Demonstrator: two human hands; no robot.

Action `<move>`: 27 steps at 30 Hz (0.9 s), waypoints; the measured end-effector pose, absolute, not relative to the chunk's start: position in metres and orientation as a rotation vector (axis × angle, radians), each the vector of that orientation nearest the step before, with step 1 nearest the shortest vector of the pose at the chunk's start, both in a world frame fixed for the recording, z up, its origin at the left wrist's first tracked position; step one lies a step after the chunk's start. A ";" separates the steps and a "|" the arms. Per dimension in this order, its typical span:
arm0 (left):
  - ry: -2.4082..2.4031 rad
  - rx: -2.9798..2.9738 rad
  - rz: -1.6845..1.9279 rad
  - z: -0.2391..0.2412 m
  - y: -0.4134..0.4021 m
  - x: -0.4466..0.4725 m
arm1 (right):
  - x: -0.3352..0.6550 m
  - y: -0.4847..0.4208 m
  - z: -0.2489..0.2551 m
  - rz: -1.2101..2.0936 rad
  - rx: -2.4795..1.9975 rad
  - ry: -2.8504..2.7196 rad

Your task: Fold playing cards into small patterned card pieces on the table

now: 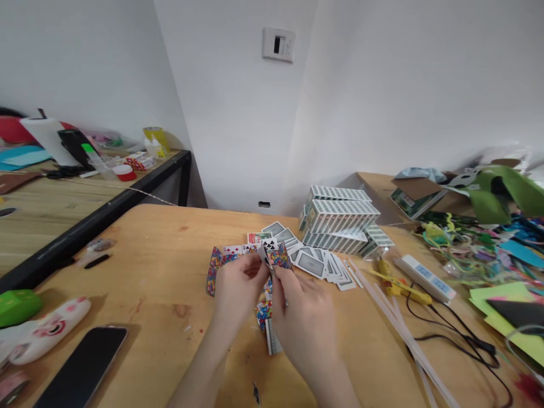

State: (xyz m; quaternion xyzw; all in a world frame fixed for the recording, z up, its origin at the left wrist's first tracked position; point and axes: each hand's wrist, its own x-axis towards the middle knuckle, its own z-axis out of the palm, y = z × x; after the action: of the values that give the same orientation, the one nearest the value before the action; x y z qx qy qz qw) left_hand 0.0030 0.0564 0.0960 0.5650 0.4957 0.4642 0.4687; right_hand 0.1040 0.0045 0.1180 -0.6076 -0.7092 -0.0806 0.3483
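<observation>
At the middle of the table, my left hand [239,283] and my right hand [304,311] meet, fingertips pinched on a bent playing card [263,255] seen nearly edge-on. Just beyond them stands a structure covered in a multicoloured pattern [213,272], with face-up playing cards [233,249] along its top; my hands hide much of it. A striped-edged card or stack [273,337] lies under my right hand. Loose cards with grey backs [312,262] spread out to the right.
Striped card boxes [342,215] are stacked at the back right. A yellow glue gun [403,289], a power strip [425,277] and clear glue sticks [403,328] lie right. A phone [83,365] and a white patterned case [53,328] are left.
</observation>
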 end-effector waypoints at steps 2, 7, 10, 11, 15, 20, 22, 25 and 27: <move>1.308 1.476 1.121 0.093 0.057 0.006 | 0.100 0.007 0.114 -0.192 -1.736 -1.780; 1.381 1.715 1.042 0.094 0.061 0.008 | 0.110 0.013 0.113 0.040 -1.898 -1.627; 1.241 1.688 0.992 0.096 0.064 0.005 | 0.123 0.014 0.116 0.244 -1.779 -1.523; 1.202 1.680 0.975 0.096 0.065 0.004 | 0.126 0.015 0.117 0.308 -1.738 -1.502; 1.155 1.692 0.951 0.094 0.067 0.000 | 0.126 0.014 0.118 0.353 -1.725 -1.499; 1.253 1.759 0.958 0.094 0.061 0.006 | 0.111 0.012 0.119 0.211 -1.845 -1.522; 1.360 1.833 0.969 0.095 0.058 0.010 | 0.108 0.012 0.119 0.182 -1.868 -1.521; 1.465 1.930 0.999 0.097 0.057 0.012 | 0.110 0.014 0.119 0.209 -1.847 -1.485; 1.365 1.908 1.007 0.097 0.059 0.010 | 0.115 0.015 0.119 0.288 -1.797 -1.448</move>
State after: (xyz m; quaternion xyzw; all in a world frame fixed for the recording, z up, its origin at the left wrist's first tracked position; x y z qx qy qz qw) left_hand 0.0100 0.0590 0.0974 0.7152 0.5116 0.3776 0.2900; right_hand 0.1155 0.0148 0.1188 -0.7094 -0.5716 0.1137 0.3965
